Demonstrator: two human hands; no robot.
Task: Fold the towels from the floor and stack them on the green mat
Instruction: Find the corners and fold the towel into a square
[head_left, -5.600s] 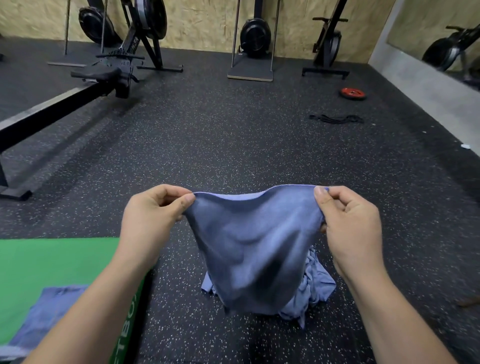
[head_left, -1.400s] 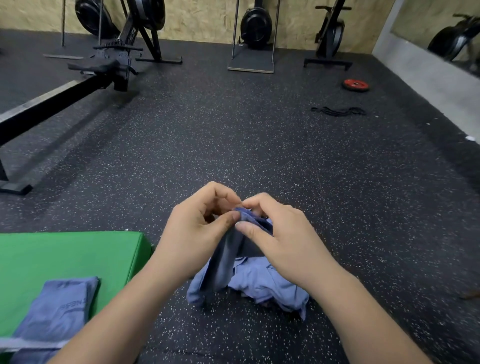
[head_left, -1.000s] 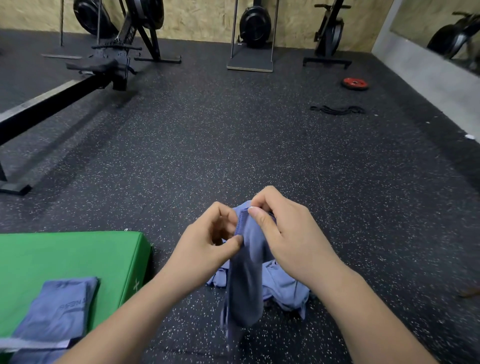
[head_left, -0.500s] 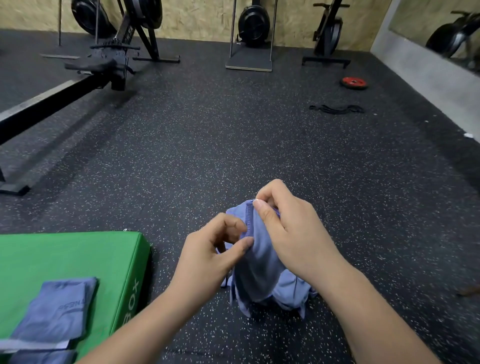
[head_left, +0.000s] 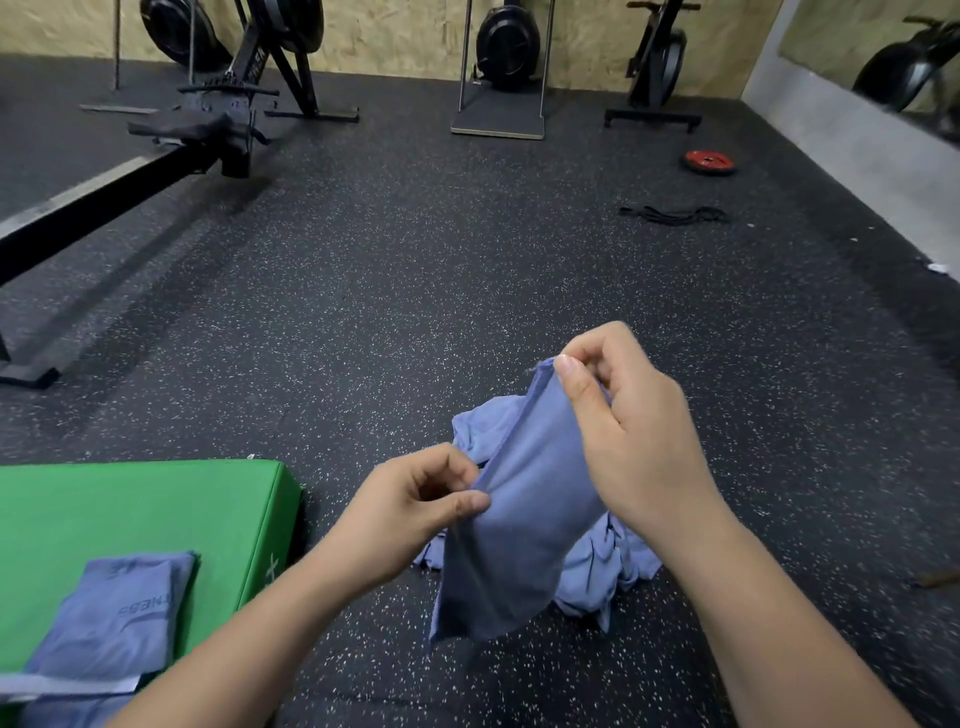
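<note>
Our right hand (head_left: 631, 441) pinches the top corner of a blue-grey cloth towel (head_left: 519, 530), while our left hand (head_left: 405, 514) pinches its left edge lower down. It hangs over crumpled blue towels (head_left: 602, 571) on the speckled black rubber floor (head_left: 415, 291). Near left, folded blue towels (head_left: 104, 629) lie on the green padded mat (head_left: 130, 509).

Head cam, fwd-down, near hands (head_left: 524, 462)
</note>
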